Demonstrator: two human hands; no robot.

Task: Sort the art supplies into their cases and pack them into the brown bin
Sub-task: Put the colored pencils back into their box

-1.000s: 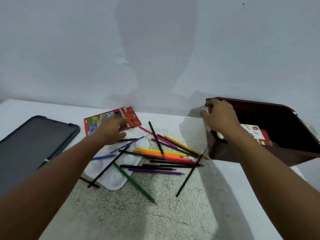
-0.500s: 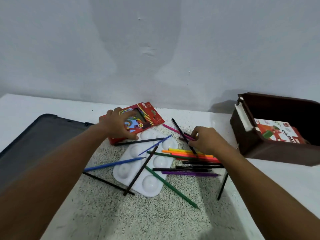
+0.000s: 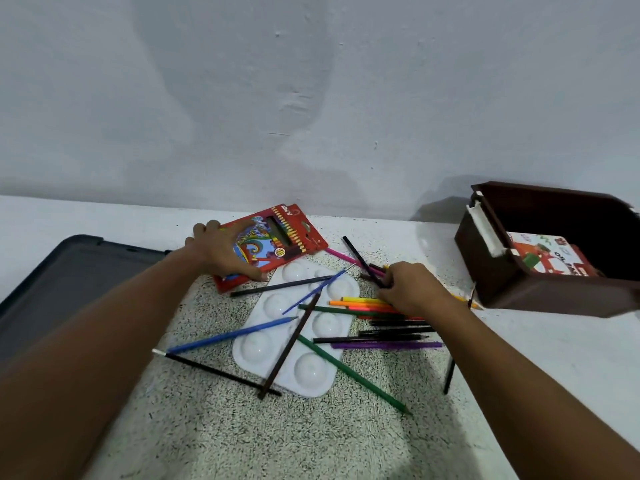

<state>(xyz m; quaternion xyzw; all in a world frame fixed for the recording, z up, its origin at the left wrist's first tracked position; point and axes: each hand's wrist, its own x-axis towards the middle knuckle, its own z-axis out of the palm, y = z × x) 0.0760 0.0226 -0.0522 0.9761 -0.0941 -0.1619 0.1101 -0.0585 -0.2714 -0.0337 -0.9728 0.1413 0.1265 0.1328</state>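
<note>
Lying loose: one white palette (image 3: 294,337), one red pencil case (image 3: 277,242), one brown bin (image 3: 540,292).

White table (image 3: 571,368), speckled mat (image 3: 242,441), dark tray (image 3: 69,271), brown bin (image 3: 512,289), red pencil case (image 3: 294,237), scattered pencils (image 3: 384,345)
</note>
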